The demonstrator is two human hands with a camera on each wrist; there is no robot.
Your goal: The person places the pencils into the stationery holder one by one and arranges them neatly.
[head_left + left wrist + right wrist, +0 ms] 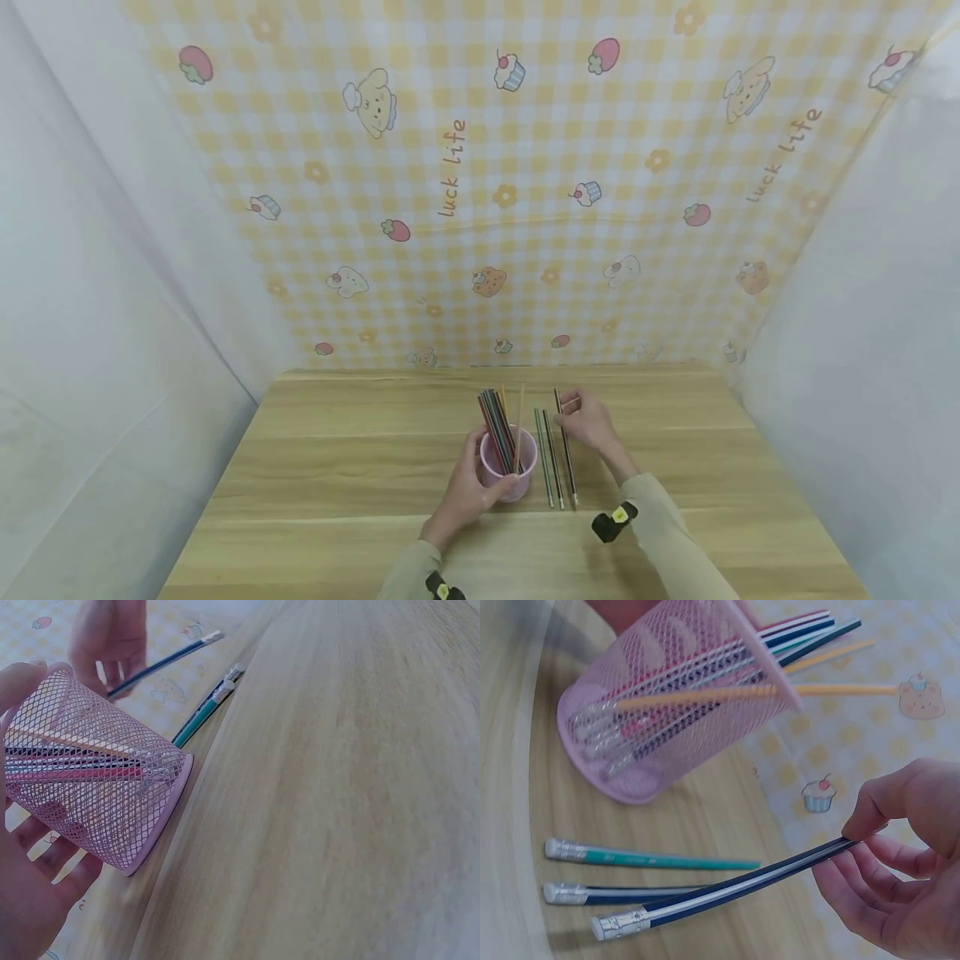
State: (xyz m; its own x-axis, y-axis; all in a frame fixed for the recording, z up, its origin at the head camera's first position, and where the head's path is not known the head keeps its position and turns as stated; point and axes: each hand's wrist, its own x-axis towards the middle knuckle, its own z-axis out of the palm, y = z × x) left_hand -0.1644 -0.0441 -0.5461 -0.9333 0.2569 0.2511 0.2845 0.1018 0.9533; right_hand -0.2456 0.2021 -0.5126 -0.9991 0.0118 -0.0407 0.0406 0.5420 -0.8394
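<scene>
My left hand (467,493) grips a pink mesh pencil cup (112,772) around its side, thumb near the rim. Several pencils (497,425) in red, dark and yellow-orange lean inside it, their eraser ends at the bottom. To the right of the cup, my right hand (907,862) pinches a dark blue and white striped pencil (727,889) near its far end. In the right wrist view that pencil slants above the table, eraser end toward me. Between it and the cup lie a green pencil (660,859) and another dark striped pencil (645,894), side by side on the wood.
The wooden table (345,483) reaches back to a yellow checked cloth (540,250) printed with cartoon figures. White sheets hang at the left (112,333) and right (870,292). A small black wrist camera (615,522) sits on the right sleeve.
</scene>
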